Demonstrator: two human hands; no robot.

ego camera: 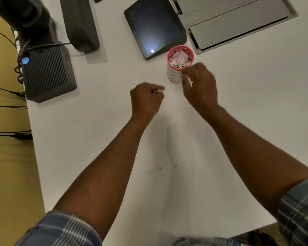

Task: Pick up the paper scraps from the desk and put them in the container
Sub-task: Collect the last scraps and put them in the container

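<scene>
Two bare hands are over the white desk (pixel 238 103), both forearms reaching in from the bottom edge, with rolled plaid sleeves (pixel 60 229) at the elbows.

Left hand (pixel 146 100): fingers curled into a loose fist, knuckles up. A small pale bit shows at the fingertips, seemingly a paper scrap (pixel 158 90) pinched there; blur prevents certainty. The hand sits left of and nearer the person than the container.

Right hand (pixel 200 84): fingers curled downward, tips at the near rim of the container (pixel 179 64). A thin pale sliver (pixel 189 80) shows beneath the fingers, likely another scrap pinched between them. Motion blur softens the outline.

Container: a small cup with a pink rim and white wall bearing blue marks, upright on the desk, just beside the front corner of a dark tablet (pixel 155 27). It is filled near to the top with pale paper scraps (pixel 179 59).

Other items: a dark ribbed box (pixel 48 71) with a blue light at the left desk edge, cables trailing from it; a dark stand base (pixel 80 23) behind it; grey panels (pixel 229 23) at upper right. Faint smudges mark the desk between the forearms.
</scene>
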